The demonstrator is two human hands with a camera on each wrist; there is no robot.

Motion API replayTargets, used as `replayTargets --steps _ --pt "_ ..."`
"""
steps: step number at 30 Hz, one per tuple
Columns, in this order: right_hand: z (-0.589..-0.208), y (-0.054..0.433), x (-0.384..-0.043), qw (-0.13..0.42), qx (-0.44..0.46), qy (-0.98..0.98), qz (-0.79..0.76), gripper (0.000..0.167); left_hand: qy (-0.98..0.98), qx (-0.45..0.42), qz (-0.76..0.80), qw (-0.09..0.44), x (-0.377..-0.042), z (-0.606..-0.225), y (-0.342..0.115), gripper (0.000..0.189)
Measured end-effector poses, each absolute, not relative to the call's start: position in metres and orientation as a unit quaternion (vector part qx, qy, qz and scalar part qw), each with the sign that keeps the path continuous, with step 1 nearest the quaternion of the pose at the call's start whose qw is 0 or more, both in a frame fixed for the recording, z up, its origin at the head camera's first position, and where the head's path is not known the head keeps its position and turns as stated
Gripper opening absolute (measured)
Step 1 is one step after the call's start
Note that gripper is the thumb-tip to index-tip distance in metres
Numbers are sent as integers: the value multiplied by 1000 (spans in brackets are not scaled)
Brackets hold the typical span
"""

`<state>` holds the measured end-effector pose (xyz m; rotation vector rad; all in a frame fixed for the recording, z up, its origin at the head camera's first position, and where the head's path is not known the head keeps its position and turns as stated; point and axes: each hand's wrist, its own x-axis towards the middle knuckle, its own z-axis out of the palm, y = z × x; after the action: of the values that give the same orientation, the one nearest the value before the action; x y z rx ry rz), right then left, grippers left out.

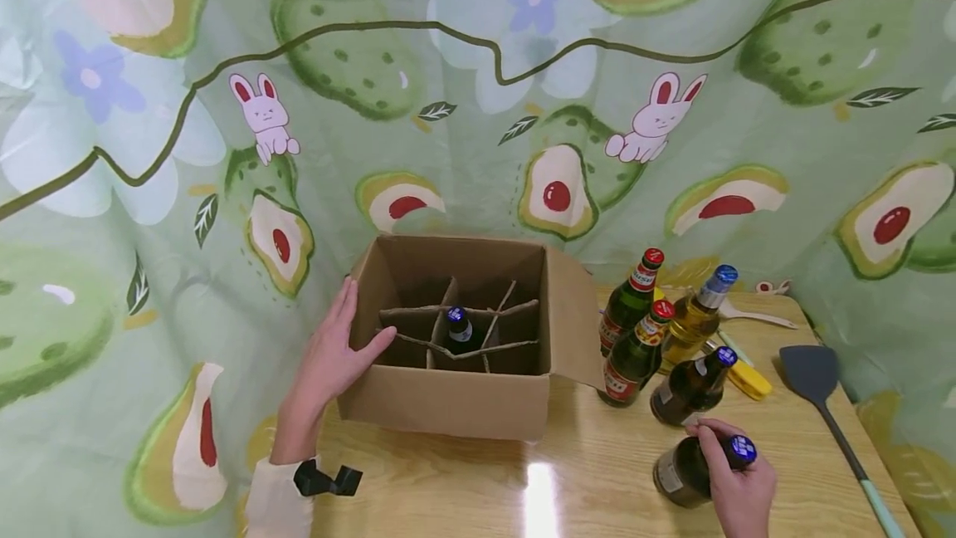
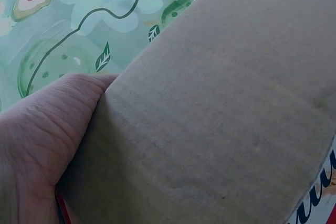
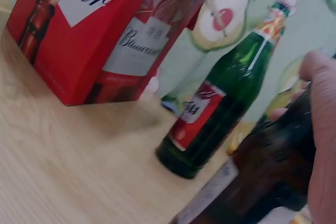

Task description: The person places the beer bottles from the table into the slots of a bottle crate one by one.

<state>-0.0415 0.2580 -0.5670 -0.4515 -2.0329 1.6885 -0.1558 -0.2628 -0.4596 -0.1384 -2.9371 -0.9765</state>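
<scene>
Gripping a dark brown glass bottle with a blue cap point(image 1: 681, 471) about its neck, thumb and fingers closed in, the right hand point(image 1: 743, 480) is nearest, at the near right of the light wood-grain table point(image 1: 418, 488); whether the bottle's base touches the wood cannot be told. The left hand point(image 1: 336, 359) lies at the left wall of a brown cardboard box with crossed dividers point(image 1: 448, 401), fingers straight, thumb spread away over the rim, pinching nothing that shows. The box stands toward the table's left edge. Inside, one dark blue-capped bottle point(image 1: 459, 329) stands between the dividers; no other shows in the cells. A second dark brown, blue-capped bottle point(image 1: 683, 393) stands upright just beyond the gripped one, while a black-headed spatula with a mint-green handle point(image 1: 832, 422) lies along the right edge. Farther back, to the right of the box, are two green glass bottles with red caps and labels point(image 1: 627, 364) and a clear golden bottle with a blue cap point(image 1: 687, 326); a pale, long-handled utensil point(image 1: 754, 315) lies toward the far right corner. Judging by the count, little of the box is filled: one bottle in, five left outside, one of those in hand.
</scene>
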Motion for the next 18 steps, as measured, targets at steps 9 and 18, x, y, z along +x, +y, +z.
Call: replayTargets --steps 9,18 --pt "-592 255 -48 343 -123 -726 584 9 -949 -49 -310 18 -153 -462 -264 106" --pt "-591 254 -50 358 -104 -726 578 10 -949 -46 -313 15 -153 -459 -263 107"
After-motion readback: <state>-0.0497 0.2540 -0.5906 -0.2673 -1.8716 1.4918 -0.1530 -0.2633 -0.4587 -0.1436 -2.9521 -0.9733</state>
